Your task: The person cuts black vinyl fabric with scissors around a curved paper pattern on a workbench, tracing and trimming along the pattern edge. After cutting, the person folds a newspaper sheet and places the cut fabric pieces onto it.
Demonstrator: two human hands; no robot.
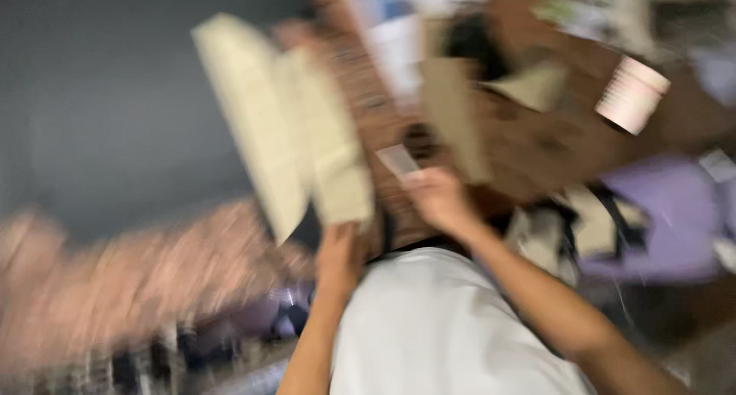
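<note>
Cardboard pieces (295, 134), pale flat, at 11 o'clock, held up from below.
L hand (340, 255) clamped on their lower edge; R hand (438, 198) touches a brown board (529, 142) at 1 o'clock, grip too blurred to tell. Prob. light, stiff, bendy; best taken by edges.

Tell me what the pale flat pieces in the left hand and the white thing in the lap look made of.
Pale flat pieces: likely cardboard or stiff paper, matte beige, holding flat and rigid in the left hand; blur leaves it open. White thing: probably cloth or soft sheet, smooth and dull, no shine; too blurred to be sure.
</note>
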